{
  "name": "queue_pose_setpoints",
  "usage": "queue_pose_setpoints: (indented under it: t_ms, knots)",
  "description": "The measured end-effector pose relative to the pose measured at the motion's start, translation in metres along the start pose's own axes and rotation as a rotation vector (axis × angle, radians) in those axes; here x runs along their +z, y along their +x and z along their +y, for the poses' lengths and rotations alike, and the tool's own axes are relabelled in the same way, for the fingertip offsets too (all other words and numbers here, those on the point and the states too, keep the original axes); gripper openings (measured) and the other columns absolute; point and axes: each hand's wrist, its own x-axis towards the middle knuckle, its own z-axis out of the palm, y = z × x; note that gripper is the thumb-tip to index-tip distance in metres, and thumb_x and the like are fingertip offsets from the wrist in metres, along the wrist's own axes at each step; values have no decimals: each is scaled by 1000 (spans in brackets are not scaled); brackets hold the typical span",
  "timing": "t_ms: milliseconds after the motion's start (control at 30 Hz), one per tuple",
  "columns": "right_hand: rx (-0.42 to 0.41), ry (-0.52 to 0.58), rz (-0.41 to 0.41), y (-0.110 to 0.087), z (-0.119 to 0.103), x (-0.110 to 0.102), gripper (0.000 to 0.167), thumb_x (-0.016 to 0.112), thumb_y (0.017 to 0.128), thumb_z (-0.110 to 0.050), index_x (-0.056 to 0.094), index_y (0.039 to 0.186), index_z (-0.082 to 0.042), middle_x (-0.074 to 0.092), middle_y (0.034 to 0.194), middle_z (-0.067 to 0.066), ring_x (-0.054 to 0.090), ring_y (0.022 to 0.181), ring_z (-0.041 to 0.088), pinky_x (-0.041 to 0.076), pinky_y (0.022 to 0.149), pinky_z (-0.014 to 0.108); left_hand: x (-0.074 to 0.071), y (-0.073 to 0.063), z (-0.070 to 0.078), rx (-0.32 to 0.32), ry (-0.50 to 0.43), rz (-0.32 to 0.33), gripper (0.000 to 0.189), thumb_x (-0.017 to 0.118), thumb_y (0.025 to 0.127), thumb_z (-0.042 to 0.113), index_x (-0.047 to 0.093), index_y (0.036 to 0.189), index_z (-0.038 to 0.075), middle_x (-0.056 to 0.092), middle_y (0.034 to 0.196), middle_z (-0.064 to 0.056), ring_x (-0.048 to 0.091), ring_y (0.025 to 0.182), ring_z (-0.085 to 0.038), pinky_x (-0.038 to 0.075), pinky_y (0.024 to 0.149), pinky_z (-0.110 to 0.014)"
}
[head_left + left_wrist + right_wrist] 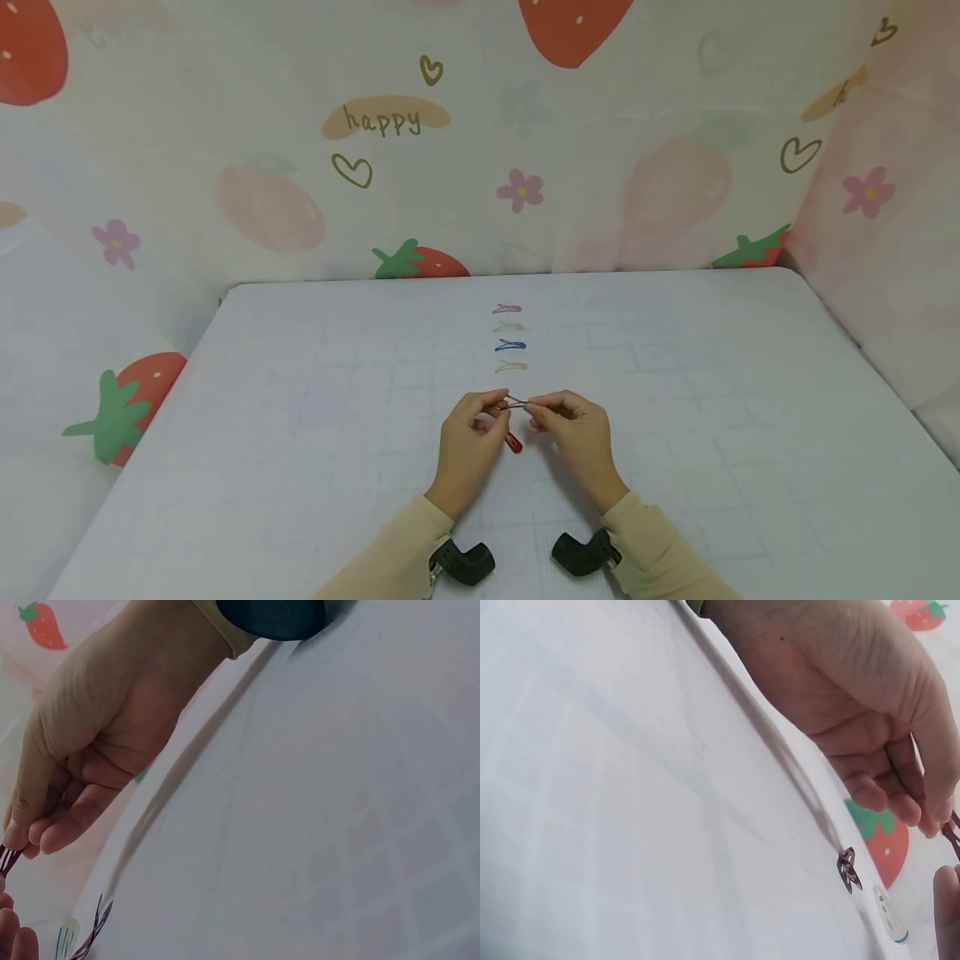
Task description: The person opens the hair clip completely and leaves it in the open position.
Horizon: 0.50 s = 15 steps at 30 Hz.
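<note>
Both hands meet over the table around one dark red snap hair clip [516,405], whose two prongs stand apart. The left hand [474,446] pinches one end between thumb and index finger. From the other side, the right hand [576,437] pinches the opposite end with its thumb and fingertips. In the right wrist view part of this clip [951,834] shows at the right edge. Below the fingers lies a red hair clip [513,442] on the table, partly hidden by the left hand.
Beyond the hands a column of open hair clips runs away from me: a pale yellow clip [512,366], a blue clip [511,345], another pale yellow clip [509,327] and a pink clip [507,309]. The white-covered table [300,467] meets printed cloth [465,217] at the back.
</note>
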Motion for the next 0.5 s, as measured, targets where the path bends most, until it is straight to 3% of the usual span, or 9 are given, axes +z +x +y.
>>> queue_pose_setpoints:
  t_ms: [300,500]
  knots:
    - [7,18,25,-1,0,-1,12,73,87,0,73,94,9,69,85,29,68,64,7,58,66,23,0,-2,2,1,18,50,8,71,87,3,70,94,6,68,88,-8,61,79,-10,50,67,-17]
    - [28,23,25,0,-1,-1,14,73,86,2,72,96,11,70,84,27,68,64,8,58,67,24,1,-1,-1,4,15,46,6,73,87,7,71,93,8,68,87,-6,59,75,-6,49,65,-17]
